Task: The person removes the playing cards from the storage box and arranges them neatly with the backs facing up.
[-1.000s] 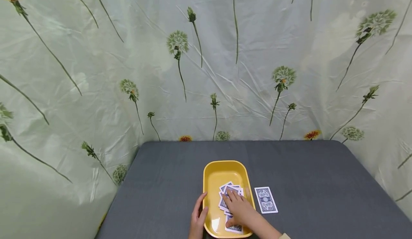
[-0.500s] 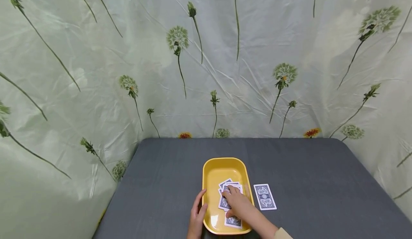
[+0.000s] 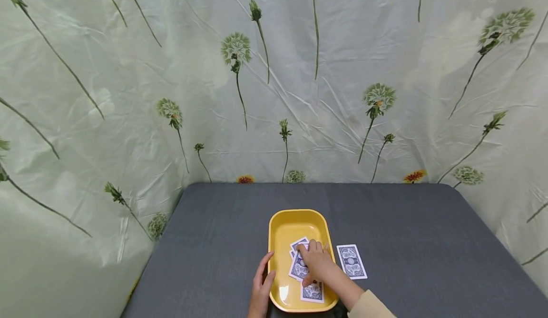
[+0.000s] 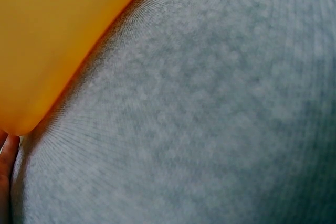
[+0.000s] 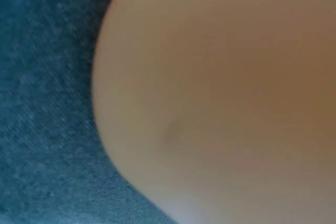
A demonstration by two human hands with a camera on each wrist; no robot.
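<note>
The left hand is touching the yellow tray, fingers extended. Inside, cards are lying, the clearest pointing forward, slightly right; the right hand is covering some, fingers bent, its grip unclear. Outside, a lone card is slanting its long axis forward-left.

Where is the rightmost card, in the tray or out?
Out: the card lies on the table, grey showing between it and the tray.
</note>
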